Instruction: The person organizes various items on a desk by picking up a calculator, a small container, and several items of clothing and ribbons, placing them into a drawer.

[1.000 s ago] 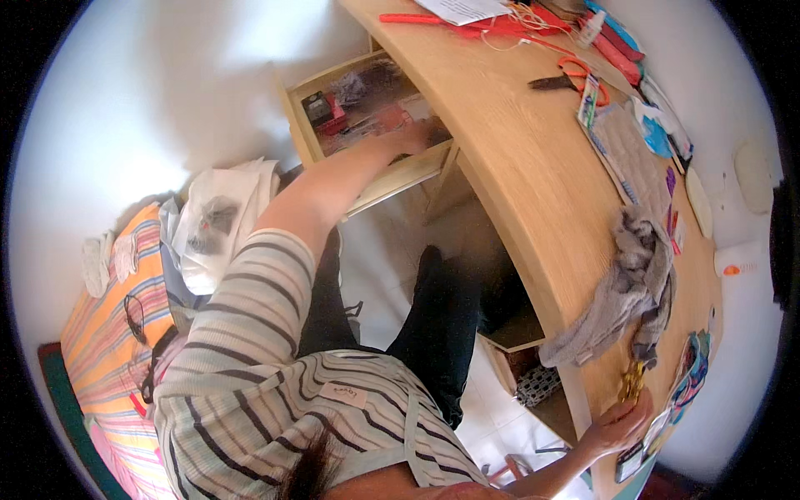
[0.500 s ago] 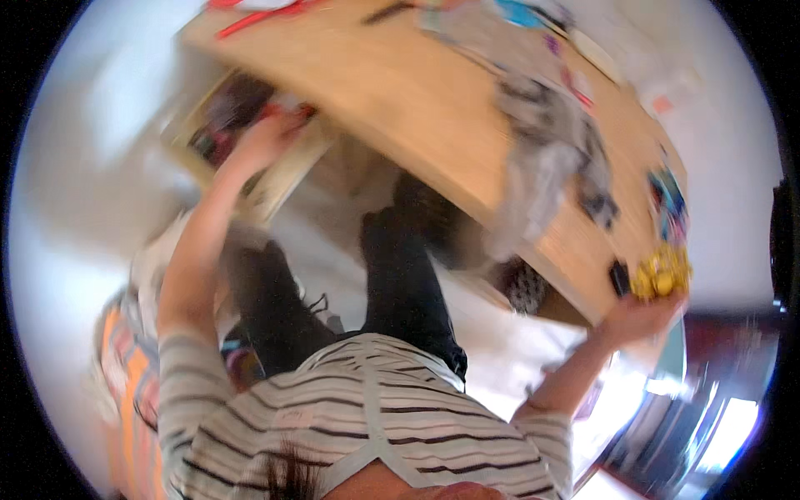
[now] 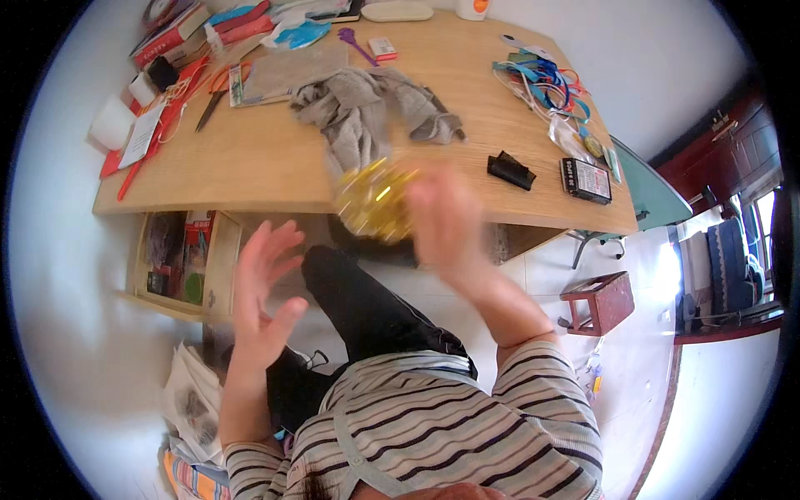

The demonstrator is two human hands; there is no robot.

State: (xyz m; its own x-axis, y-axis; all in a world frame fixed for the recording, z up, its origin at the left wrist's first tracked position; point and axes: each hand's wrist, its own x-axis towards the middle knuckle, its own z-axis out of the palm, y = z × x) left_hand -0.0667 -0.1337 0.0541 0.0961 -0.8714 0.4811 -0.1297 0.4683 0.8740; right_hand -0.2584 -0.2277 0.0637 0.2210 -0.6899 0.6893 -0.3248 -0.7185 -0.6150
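Observation:
My right hand point(image 3: 450, 218), smeared by motion, grips a shiny gold crinkled bundle point(image 3: 373, 202) over the desk's front edge. Its exact kind cannot be told. My left hand point(image 3: 268, 292) is raised in front of the desk with its fingers spread and nothing in it. Close to the left hand is a pulled-out drawer point(image 3: 218, 258) with mixed small things inside. Behind the gold bundle, a grey crumpled cloth point(image 3: 350, 104) lies on the wooden desk point(image 3: 250, 171). To the right of my right hand lies a small black folded piece point(image 3: 511, 170).
A black-and-white box point(image 3: 587, 181) and tangled coloured cords point(image 3: 546, 87) lie on the desk's right side. Orange-handled scissors point(image 3: 214, 98) and a red folder point(image 3: 150, 154) are at the left. A reddish stool point(image 3: 604, 304) stands on the floor at the right.
The gold bundle has come from the desk's far right to its front middle in my right hand. My left hand has left the drawer and risen, open. The view has turned.

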